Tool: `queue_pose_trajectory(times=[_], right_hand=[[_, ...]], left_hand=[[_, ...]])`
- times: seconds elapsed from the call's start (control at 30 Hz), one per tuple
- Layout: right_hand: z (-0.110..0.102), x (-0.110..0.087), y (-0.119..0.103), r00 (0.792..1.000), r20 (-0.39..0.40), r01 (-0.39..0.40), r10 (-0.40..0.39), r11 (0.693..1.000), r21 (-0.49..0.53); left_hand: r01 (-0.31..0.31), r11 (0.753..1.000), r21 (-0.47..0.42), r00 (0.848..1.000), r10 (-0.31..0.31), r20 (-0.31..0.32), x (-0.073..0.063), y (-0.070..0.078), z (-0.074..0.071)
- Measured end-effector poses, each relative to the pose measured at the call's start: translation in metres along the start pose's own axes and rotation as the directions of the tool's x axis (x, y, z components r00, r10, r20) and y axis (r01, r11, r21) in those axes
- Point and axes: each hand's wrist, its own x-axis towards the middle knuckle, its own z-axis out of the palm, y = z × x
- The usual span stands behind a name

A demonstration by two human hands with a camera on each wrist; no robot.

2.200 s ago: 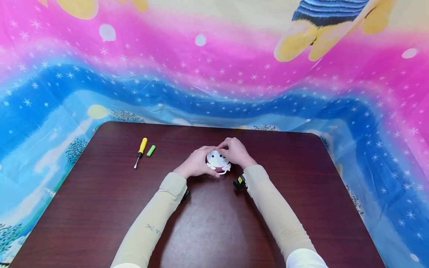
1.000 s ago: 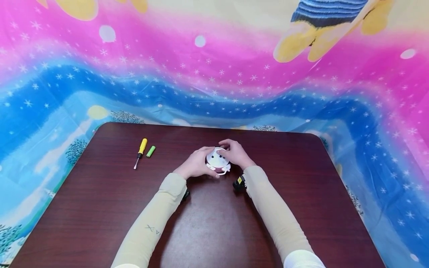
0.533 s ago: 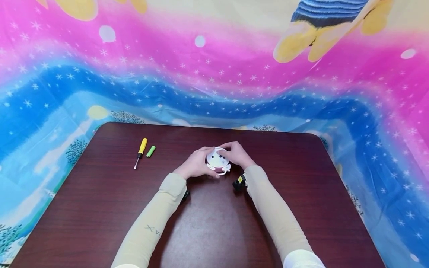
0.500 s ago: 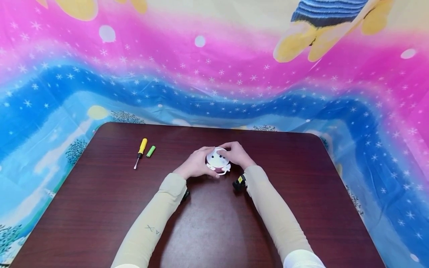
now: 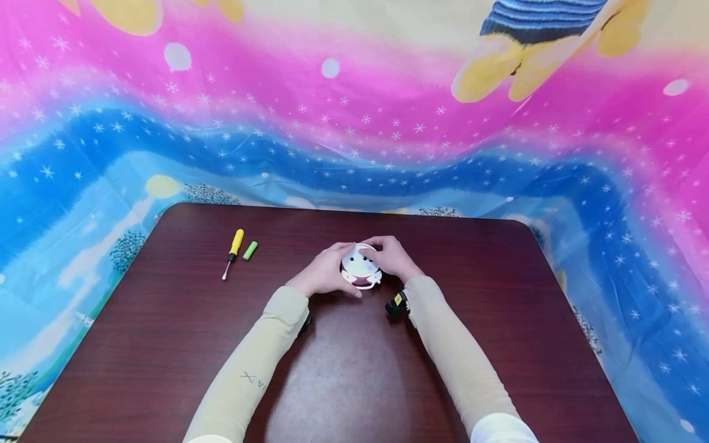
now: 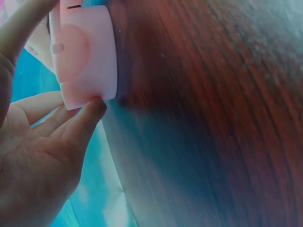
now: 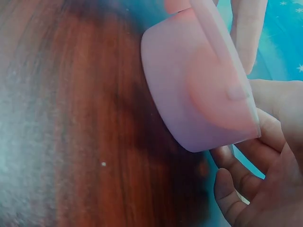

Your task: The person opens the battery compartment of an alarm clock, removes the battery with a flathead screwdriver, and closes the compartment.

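A small round plastic case [image 5: 361,266], white on top with dark holes and a ring-like loop at its near side, stands at the middle of the table. In the left wrist view the case [image 6: 97,52] has pale pink walls with a darker pink round patch. My left hand [image 5: 324,271] grips its left side, thumb at the near edge and fingers round the far side. My right hand [image 5: 392,255] holds the right side, its thumb on the white top and its fingers reaching behind. The right wrist view shows fingers [image 7: 236,168] beneath the edge of the case [image 7: 175,80].
A yellow-handled screwdriver [image 5: 234,246] lies at the table's back left, with a green battery [image 5: 250,250] beside it. The dark wood table [image 5: 343,381] has a printed cloth [image 5: 354,135] hanging behind and around it.
My right fingers, earlier raised and bent over the top far edge of the case, have come down along its far right side. The left hand and the case stay nearly in place.
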Motion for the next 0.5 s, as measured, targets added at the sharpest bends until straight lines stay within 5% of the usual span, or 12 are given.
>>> queue_pose_trajectory(times=[0.5], right_hand=[[-0.004,-0.016,0.012,0.993,0.002,0.116,-0.117,0.993,0.035]], left_hand=[[-0.022,1.000,0.012,1.000,0.022,0.001,0.001,-0.001,-0.002]])
